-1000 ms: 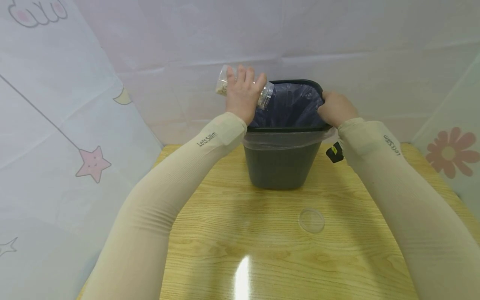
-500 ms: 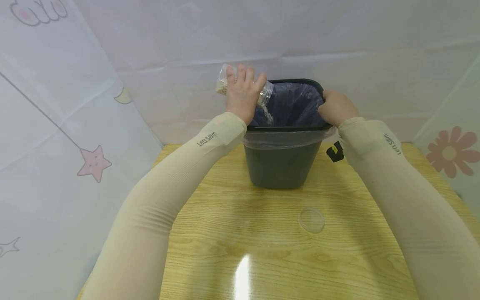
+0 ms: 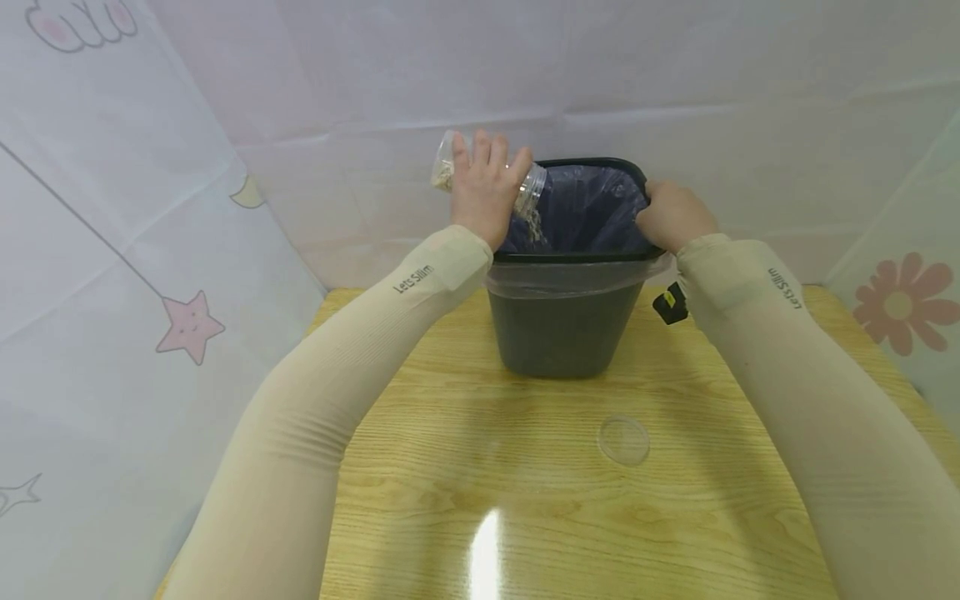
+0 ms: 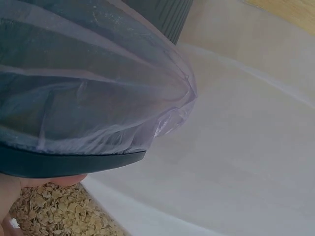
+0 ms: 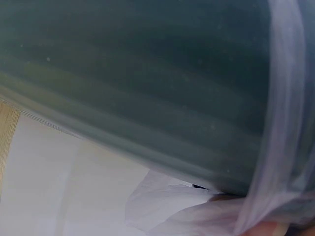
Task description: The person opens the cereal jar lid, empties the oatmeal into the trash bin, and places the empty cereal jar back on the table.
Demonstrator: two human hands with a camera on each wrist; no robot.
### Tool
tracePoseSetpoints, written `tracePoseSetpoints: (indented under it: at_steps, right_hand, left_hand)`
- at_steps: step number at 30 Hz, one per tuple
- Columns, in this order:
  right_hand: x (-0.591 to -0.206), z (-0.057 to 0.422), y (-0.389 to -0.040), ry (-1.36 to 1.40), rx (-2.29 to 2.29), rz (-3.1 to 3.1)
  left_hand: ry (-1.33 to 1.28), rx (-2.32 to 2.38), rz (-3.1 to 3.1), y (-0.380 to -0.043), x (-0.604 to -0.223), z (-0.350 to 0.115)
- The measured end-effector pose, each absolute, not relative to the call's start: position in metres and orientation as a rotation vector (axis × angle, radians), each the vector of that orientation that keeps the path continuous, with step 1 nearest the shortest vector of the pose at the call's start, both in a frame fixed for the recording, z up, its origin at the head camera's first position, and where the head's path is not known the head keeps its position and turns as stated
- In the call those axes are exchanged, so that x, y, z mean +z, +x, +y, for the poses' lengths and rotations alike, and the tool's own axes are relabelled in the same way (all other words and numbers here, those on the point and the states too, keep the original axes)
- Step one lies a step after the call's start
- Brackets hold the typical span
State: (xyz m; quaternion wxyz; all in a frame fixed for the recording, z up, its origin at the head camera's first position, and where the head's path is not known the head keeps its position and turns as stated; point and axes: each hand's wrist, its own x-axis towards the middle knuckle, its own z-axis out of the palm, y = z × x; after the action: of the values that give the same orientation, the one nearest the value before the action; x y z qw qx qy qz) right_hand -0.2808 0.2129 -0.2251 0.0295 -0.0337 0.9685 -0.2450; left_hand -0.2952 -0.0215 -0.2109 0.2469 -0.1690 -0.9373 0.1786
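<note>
In the head view my left hand [image 3: 483,187] grips a clear plastic jar [image 3: 442,167] over the left rim of a dark waste bin [image 3: 562,329]. The jar is tilted mouth-down to the right, and pale oat flakes [image 3: 533,223] spill from it into the bin. Flat oats [image 4: 59,211] also show close up in the left wrist view. At the bin's right rim, my right hand [image 3: 675,217] holds the edge, fingers curled over it. A thin purple bin liner [image 3: 588,196] lines the inside and folds down over the rim.
The bin stands on a wood-grain table [image 3: 465,467] near the back wall. A clear round lid [image 3: 623,440] lies in front of it. Beside the right sleeve is a small black object with a yellow mark [image 3: 670,305]. Printed white sheets [image 3: 390,67] enclose the table.
Oat flakes have begun falling from the jar's mouth into the bin; a second ago no stream showed. Both hands have stayed in place.
</note>
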Motion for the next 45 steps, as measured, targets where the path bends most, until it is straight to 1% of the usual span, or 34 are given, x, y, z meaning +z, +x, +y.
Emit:
tracePoseSetpoints:
  at_steps: [45]
  right_hand:
    - [-0.227,0.212,-0.2813,-0.091,-0.769,2.985]
  left_hand:
    - [-0.509,0.516,-2.46,-0.2978,-0.2139,-0.0221]
